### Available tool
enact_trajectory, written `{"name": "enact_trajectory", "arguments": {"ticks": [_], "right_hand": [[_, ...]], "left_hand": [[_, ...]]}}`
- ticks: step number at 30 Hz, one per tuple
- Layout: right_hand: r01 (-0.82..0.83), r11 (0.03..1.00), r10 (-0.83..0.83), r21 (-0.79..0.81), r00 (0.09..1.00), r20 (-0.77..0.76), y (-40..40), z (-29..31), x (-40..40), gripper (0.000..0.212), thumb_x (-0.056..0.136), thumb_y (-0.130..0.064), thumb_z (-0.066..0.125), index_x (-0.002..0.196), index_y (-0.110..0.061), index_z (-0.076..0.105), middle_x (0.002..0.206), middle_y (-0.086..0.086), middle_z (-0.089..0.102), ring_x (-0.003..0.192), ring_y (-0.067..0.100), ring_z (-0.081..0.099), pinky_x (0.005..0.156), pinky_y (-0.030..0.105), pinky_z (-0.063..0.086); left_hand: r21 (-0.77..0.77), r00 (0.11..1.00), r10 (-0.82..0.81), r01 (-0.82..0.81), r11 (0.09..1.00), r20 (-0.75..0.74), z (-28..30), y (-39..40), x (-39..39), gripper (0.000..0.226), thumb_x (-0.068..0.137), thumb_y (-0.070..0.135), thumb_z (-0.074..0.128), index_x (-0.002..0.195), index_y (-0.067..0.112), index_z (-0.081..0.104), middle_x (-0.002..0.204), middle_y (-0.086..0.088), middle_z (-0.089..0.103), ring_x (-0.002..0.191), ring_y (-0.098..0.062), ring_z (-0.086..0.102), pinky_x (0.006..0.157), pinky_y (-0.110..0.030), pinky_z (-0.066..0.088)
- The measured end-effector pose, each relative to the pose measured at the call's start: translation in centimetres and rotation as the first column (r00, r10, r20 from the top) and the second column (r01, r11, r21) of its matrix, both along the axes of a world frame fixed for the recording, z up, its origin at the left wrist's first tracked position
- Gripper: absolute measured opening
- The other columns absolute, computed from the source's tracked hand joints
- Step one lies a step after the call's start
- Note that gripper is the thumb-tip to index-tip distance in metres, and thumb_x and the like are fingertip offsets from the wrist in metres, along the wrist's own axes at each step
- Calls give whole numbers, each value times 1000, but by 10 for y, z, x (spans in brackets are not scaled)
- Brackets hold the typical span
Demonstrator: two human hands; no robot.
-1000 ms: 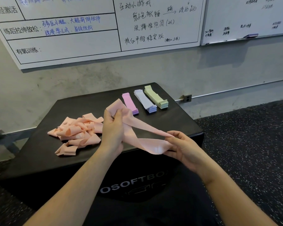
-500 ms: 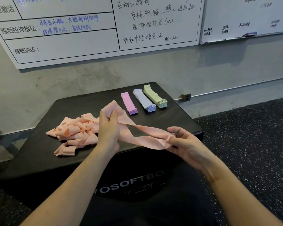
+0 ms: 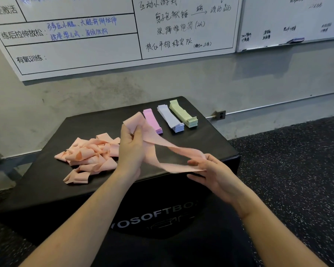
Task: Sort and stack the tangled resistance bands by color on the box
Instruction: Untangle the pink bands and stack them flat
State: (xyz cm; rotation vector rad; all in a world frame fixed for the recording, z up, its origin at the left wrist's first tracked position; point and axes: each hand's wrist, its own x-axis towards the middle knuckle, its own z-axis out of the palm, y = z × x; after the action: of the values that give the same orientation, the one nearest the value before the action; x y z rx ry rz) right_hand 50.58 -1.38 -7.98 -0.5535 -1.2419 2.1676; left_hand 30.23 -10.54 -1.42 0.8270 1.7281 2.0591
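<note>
Stretching a peach band above the box.
Left hand grips one end; right hand pinches the other, beside the peach pile.

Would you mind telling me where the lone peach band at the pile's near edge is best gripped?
Probably pinch the near folded end of that peach band from above and the near side: it juts clear of the pile on the black box, so little else should drag along.
</note>
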Motion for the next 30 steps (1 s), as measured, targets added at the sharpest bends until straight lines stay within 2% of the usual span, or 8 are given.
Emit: {"name": "enact_trajectory", "arguments": {"ticks": [4, 8, 11, 14, 19, 22, 26, 30], "right_hand": [[-227, 972, 210, -56, 953, -217, 3, -2, 5, 44, 70, -27, 86, 94, -15, 50, 110, 17, 57, 106, 28, 63, 96, 47, 55], [-203, 977, 191, -61, 969, -157, 4, -4, 10, 47, 67, -14, 84, 106, -14, 57, 106, 11, 63, 101, 26, 65, 91, 47, 57], [-47, 999, 44, 19, 991, 126, 1, -6, 3, 59, 70, -3, 83, 124, -10, 59, 100, 8, 69, 94, 19, 70, 85, 37, 59], [111, 983, -156, 146, 924, 349, -1, -13, -8, 39, 82, -6, 78, 118, -15, 69, 90, -2, 73, 92, 13, 69, 84, 32, 53], [183, 981, -192, 60, 932, 307, 3, -17, -11, 4, 88, -16, 73, 90, -16, 76, 84, 1, 73, 84, 11, 66, 82, 31, 48], [307, 947, -321, 96, 895, 309, 11, -24, -8, 12, 89, -18, 73, 76, -17, 72, 73, -2, 67, 71, 11, 58, 70, 27, 44], [451, 675, -700, 584, 641, 314, 15, -29, -9, 18, 85, -29, 72, 75, -21, 60, 66, -8, 64, 64, 12, 62, 63, 37, 53], [604, 656, -742, 453, 627, 238, 24, -24, -14, 11, 91, -21, 65, 84, -17, 57, 82, 0, 66, 73, 12, 65, 75, 47, 59]], "left_hand": [[-39, 991, 71, -67, 997, 115, -10, 4, -15, 16, 106, 25, 46, 105, 39, 52, 107, 3, 64, 99, -17, 62, 86, -37, 53], [-51, 977, 117, -110, 993, 177, -10, 4, -21, 17, 106, 26, 46, 100, 41, 51, 110, 0, 62, 98, -18, 61, 85, -37, 51], [-43, 980, 132, -127, 991, 151, -8, 3, -19, 13, 107, 26, 47, 109, 37, 52, 118, 2, 62, 106, -16, 60, 89, -34, 49], [-15, 992, 106, -105, 994, 61, -11, 4, -15, 18, 106, 26, 47, 120, 36, 51, 123, 5, 62, 117, -16, 60, 99, -39, 51], [13, 994, 99, -98, 995, -54, -15, 4, -10, 13, 107, 29, 47, 119, 31, 50, 97, 3, 58, 81, -13, 55, 47, -22, 45], [-28, 985, 141, -144, 989, -96, -18, 5, -16, 16, 107, 25, 46, 122, 27, 50, 91, 2, 55, 74, -17, 52, 43, -27, 41], [-83, 987, 117, -127, 988, -109, -24, 6, -9, 16, 107, 23, 46, 122, 28, 50, 93, 4, 56, 63, -8, 51, 43, -26, 43], [-68, 992, 90, -97, 993, -92, -30, 10, 0, 15, 106, 20, 47, 105, 35, 52, 94, -3, 56, 63, -10, 53, 40, -28, 41]]}}
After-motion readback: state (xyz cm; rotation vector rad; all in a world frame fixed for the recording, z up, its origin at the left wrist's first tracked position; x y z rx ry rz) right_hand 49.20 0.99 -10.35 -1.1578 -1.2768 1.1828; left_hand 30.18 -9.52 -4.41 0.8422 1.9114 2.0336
